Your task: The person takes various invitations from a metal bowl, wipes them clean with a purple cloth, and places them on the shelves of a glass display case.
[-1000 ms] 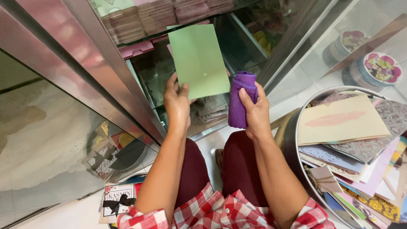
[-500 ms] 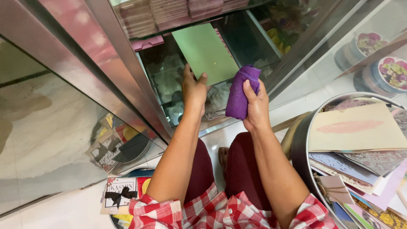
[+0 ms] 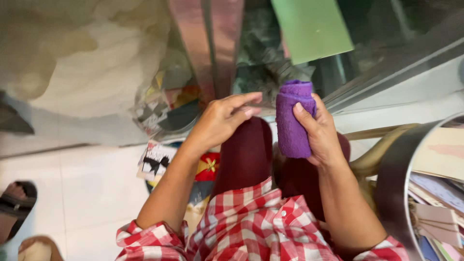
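My right hand [image 3: 323, 131] grips a rolled purple cloth [image 3: 292, 118], held upright above my knees. My left hand [image 3: 220, 120] holds nothing; its fingers are apart and stretch toward the cloth, tips just left of it. A green card [image 3: 311, 26] lies inside the glass cabinet [image 3: 382, 72] beyond both hands, untouched by either. I wear a red and white checked shirt and dark red trousers.
A round metal tub [image 3: 394, 188] full of cards and papers stands at my right. A pile of cards and a black and white printed card [image 3: 154, 162] lie on the white floor at my left. A sandalled foot [image 3: 17, 200] shows at the far left edge.
My left hand let go of the green card, which now rests in the cabinet, and drew back toward the purple cloth. The view tilted down toward the floor.
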